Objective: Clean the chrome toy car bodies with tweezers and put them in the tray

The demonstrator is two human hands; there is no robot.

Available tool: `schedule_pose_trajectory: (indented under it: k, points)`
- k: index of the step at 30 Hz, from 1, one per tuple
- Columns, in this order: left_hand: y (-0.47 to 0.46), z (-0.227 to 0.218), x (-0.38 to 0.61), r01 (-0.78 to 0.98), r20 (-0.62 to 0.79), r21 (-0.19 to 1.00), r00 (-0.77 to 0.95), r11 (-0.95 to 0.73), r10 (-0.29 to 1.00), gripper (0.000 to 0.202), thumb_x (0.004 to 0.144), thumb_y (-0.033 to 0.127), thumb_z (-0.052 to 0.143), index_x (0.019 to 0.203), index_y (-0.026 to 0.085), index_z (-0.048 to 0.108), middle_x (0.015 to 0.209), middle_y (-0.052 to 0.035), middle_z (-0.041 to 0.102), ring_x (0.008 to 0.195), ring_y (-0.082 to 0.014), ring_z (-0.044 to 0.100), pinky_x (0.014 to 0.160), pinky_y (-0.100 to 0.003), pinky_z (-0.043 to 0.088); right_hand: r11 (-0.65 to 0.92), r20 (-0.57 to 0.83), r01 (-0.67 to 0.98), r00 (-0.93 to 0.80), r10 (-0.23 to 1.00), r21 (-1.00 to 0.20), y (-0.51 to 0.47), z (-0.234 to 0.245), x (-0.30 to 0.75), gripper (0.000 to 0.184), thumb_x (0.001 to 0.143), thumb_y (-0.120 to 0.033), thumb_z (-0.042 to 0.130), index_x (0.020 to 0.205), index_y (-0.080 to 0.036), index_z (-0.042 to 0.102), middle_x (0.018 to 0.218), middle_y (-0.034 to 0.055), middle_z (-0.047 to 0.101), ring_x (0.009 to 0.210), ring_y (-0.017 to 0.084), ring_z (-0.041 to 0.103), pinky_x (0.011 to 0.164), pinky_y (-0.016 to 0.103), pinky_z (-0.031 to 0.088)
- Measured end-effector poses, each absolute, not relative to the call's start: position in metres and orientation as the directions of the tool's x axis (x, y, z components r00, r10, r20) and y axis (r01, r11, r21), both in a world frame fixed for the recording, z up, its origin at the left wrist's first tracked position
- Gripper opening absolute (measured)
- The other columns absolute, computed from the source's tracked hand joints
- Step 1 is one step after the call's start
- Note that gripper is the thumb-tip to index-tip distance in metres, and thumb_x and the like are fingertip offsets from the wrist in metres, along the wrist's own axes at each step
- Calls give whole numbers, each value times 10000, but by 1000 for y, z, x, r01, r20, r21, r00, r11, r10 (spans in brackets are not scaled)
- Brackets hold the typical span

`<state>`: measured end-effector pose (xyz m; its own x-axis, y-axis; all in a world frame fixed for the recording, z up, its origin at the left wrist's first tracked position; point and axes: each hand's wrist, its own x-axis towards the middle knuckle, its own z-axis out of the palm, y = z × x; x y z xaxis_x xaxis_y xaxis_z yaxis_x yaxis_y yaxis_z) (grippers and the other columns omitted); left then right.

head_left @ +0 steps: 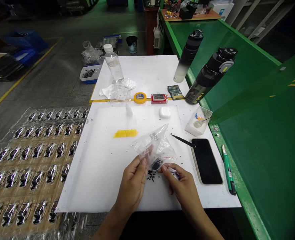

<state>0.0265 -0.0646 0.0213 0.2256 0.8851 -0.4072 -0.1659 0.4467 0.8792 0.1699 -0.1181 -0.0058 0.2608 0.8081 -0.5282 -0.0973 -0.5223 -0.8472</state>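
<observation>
A clear zip bag [157,141] is held between my two hands over the front middle of the white table. My left hand [134,180] pinches the bag's left side. At the lower right edge of the bag, the fingers of my right hand [181,181] are closed on it. Something dark [157,164] shows inside the bag's mouth. Several tiny black pieces [152,175] lie loose on the table just below the bag. Black tweezers [183,140] rest to the right, their end touching a phone [207,161].
Yellow tape [125,133] is stuck left of the bag. Behind are a tape roll [139,98], a white case [165,112] and a small box [199,121]. Bottles [207,78] stand at back right, a clear bottle [114,66] at back left. A green cutter [228,170] lies right.
</observation>
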Motion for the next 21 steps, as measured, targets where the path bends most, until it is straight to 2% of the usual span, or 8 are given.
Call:
schedule_pose_trajectory:
  k: [6,11,14,17,21]
  points:
    - [-66,21,18,-39,-370,926,100,375,924,377,974,386,625,1327,267,680,1474,-33,599,1451,-247,450,1253,-378,294,-516,-529,-126,282,800,-847,-119,-6,169,441,857,-617,680,874,-180,739,864,42,730,464,65,429,431,212,378]
    - [-66,28,14,8,-417,909,77,417,906,341,917,332,709,1252,272,726,1329,-17,710,1326,-228,592,1174,-336,424,-498,-526,-169,273,806,-851,-120,-11,171,425,862,-610,685,894,-190,739,942,50,738,472,61,433,454,222,384]
    - [-65,30,15,-24,-447,892,99,452,889,331,870,301,763,1197,252,751,1273,-30,741,1281,-242,629,1130,-326,472,-490,-525,-191,251,813,-851,-120,-12,174,413,867,-602,688,907,-194,740,955,49,732,471,59,433,460,226,370]
    - [-62,30,17,-97,-488,860,132,502,863,286,851,297,783,1115,190,762,1212,-77,763,1219,-281,670,1077,-356,521,-475,-512,-198,231,827,-857,-120,-6,174,408,865,-594,695,890,-189,735,926,47,716,486,68,434,457,228,369]
    - [-57,30,16,-244,-576,767,147,594,804,254,882,285,744,1088,148,687,1136,-121,780,1085,-308,737,958,-414,600,-438,-475,-198,223,851,-877,-121,6,168,404,886,-598,672,964,-205,725,793,19,660,528,99,453,474,224,391]
